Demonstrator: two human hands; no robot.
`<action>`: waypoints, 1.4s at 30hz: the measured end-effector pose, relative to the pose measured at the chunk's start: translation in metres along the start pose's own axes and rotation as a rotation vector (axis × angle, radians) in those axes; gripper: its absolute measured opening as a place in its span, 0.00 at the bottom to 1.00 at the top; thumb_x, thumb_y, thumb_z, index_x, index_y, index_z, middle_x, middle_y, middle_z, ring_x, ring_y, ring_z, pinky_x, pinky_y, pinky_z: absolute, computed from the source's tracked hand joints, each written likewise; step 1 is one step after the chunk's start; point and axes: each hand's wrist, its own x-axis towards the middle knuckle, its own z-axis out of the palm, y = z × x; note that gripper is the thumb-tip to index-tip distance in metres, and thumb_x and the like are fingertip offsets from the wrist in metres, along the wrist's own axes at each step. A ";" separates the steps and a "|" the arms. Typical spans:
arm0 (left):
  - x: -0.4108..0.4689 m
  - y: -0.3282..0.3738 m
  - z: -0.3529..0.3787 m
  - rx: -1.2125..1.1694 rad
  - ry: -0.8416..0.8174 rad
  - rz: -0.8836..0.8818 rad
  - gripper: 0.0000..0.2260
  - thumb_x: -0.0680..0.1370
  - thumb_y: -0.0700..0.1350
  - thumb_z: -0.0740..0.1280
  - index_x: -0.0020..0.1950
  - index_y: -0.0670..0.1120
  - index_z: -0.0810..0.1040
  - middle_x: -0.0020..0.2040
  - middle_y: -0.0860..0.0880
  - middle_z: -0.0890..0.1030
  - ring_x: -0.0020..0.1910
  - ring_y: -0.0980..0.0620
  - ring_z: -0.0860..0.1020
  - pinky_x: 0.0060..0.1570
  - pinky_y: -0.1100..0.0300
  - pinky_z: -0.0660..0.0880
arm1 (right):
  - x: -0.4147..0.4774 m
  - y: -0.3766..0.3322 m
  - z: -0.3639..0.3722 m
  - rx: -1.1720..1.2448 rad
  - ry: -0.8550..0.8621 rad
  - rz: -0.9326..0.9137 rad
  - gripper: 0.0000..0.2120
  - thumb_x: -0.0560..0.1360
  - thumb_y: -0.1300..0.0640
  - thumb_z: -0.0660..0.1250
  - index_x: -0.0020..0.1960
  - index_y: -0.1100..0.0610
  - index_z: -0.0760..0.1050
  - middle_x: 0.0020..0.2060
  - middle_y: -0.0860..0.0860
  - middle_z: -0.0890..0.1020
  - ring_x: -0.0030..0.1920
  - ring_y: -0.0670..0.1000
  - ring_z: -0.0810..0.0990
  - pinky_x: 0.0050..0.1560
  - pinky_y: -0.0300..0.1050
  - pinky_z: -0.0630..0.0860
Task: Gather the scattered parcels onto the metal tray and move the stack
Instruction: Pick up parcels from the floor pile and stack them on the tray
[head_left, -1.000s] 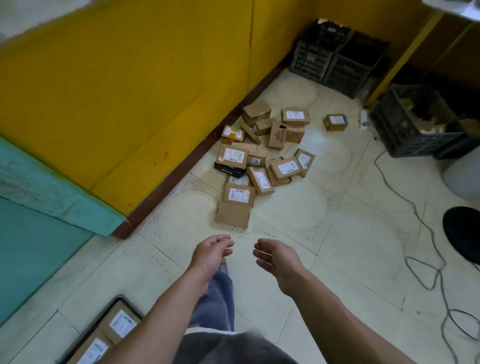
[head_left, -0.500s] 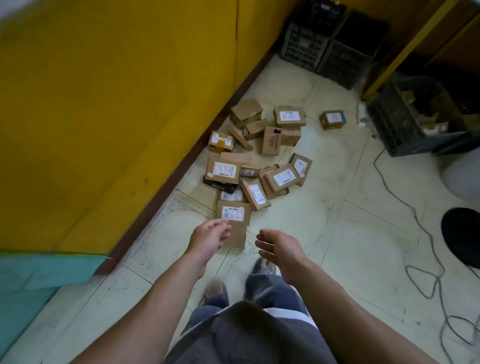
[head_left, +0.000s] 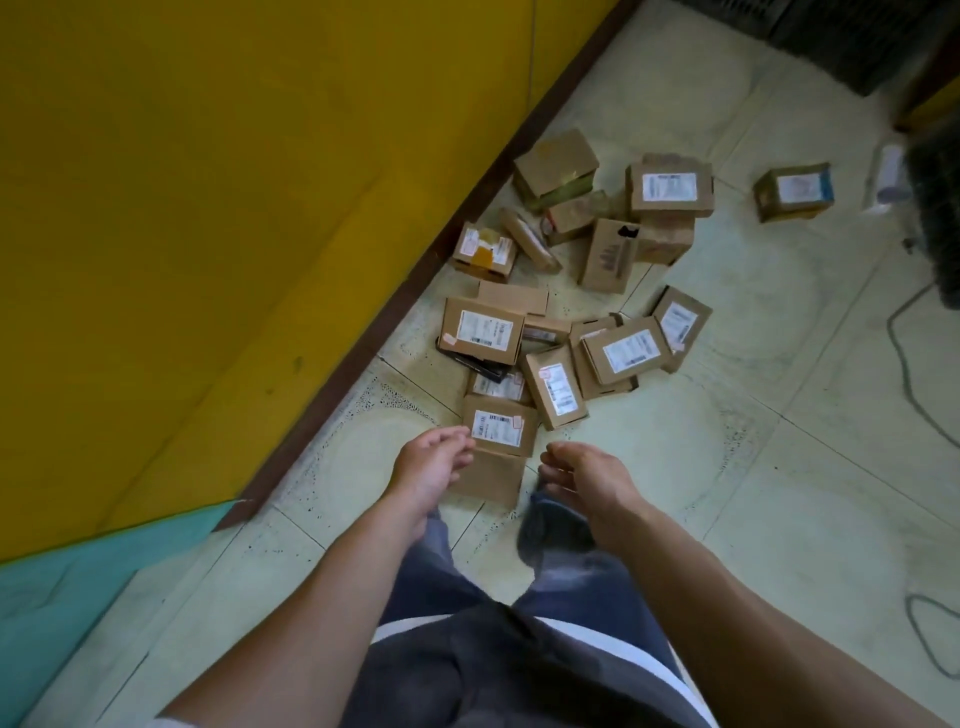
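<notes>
Nearer the parcels (head_left: 628, 351) than a second ago; left hand (head_left: 431, 467) and right hand (head_left: 587, 475) empty, fingers loosely curled, the left seemingly above the nearest box (head_left: 501, 427). Brown, white-labelled, strewn on the floor (head_left: 727, 519) beside the yellow wall (head_left: 208, 208).

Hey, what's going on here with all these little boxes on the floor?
A person stands over a scatter of small cardboard parcels lying on the tiled floor beside a yellow wall. Their left hand and right hand reach down toward the nearest labelled parcel, both empty with loosely curled fingers. Nothing has been picked up yet, and no tray is in view.
</notes>
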 end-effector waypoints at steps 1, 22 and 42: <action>0.002 0.002 0.001 -0.001 -0.006 0.001 0.09 0.82 0.44 0.61 0.59 0.49 0.78 0.53 0.52 0.82 0.54 0.53 0.80 0.56 0.58 0.75 | 0.004 -0.001 0.000 0.001 0.002 0.005 0.07 0.81 0.59 0.62 0.54 0.61 0.77 0.44 0.56 0.82 0.46 0.52 0.79 0.59 0.50 0.78; 0.438 -0.080 -0.018 0.305 0.002 -0.161 0.19 0.81 0.45 0.61 0.73 0.51 0.67 0.66 0.48 0.75 0.61 0.48 0.75 0.58 0.55 0.72 | 0.409 0.057 0.115 0.001 0.144 0.072 0.24 0.79 0.58 0.63 0.74 0.52 0.66 0.71 0.50 0.71 0.68 0.53 0.71 0.71 0.56 0.68; 0.582 -0.107 0.001 0.366 0.017 -0.029 0.20 0.76 0.38 0.64 0.67 0.50 0.72 0.59 0.52 0.78 0.58 0.51 0.73 0.51 0.59 0.64 | 0.531 0.071 0.126 -0.008 0.152 -0.016 0.20 0.79 0.64 0.61 0.69 0.50 0.70 0.55 0.45 0.76 0.60 0.49 0.73 0.65 0.48 0.70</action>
